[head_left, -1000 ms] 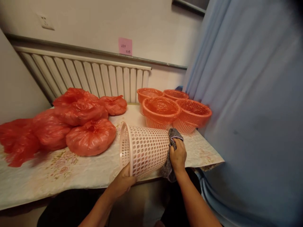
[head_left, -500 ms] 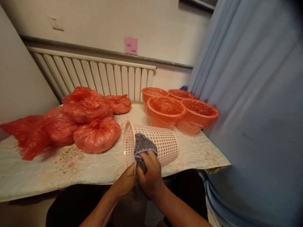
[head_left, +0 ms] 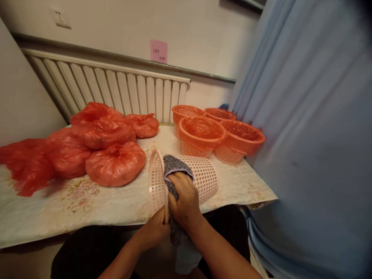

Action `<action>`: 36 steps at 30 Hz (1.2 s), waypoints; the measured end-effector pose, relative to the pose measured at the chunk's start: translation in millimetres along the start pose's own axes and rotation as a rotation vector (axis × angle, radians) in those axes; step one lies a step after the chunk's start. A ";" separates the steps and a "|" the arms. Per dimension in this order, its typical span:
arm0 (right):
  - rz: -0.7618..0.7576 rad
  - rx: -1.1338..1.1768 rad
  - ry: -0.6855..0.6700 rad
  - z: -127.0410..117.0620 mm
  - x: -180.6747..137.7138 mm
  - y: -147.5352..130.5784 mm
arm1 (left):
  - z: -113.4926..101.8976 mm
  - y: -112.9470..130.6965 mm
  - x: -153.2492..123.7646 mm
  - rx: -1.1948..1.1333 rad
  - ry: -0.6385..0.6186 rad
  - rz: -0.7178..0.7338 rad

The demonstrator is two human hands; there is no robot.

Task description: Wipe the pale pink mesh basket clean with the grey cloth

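Observation:
A pale pink perforated plastic basket [head_left: 205, 176] lies on its side at the front edge of the table, its mouth facing left. My left hand [head_left: 155, 228] is closed on the near part of the basket's rim. A dark grey cloth [head_left: 176, 164] with a purple edge is in my right hand [head_left: 184, 195], whose fingers press it against the outside of the basket just behind the rim. The cloth's lower end hangs down between my two hands.
Several tied red plastic bags [head_left: 116, 164] are heaped on the left. Several baskets lined with red bags [head_left: 202, 131] stand at the back right. A flowered cloth [head_left: 119, 209] covers the table; a blue curtain [head_left: 314, 155] hangs on the right.
My right hand and the grey cloth have shifted slightly up along the basket's side. My left hand sits a little lower on the rim. The whole view has moved a little.

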State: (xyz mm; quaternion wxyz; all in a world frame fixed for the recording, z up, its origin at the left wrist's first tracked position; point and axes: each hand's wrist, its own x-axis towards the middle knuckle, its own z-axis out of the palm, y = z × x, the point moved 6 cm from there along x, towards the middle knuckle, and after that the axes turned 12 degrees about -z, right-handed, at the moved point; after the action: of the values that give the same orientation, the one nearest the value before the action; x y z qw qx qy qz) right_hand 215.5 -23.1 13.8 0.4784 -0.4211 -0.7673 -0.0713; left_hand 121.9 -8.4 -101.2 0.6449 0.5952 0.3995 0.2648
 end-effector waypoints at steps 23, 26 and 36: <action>0.360 -0.373 0.100 -76.0 -62.5 161.8 | 18.7 40.2 0.5 -0.427 -0.187 0.001; 0.346 -0.350 0.135 -64.5 -72.4 135.4 | 16.3 40.9 2.0 -0.395 -0.198 0.018; 0.089 0.091 0.067 -3.7 -48.0 -10.5 | 7.3 18.4 3.4 -0.037 -0.093 0.087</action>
State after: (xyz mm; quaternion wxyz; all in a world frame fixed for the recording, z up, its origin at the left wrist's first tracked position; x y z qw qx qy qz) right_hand 219.5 -59.4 -19.2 0.5250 -0.4301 -0.7339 -0.0288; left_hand 132.3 -6.9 -84.1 0.6617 0.6116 0.3379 0.2718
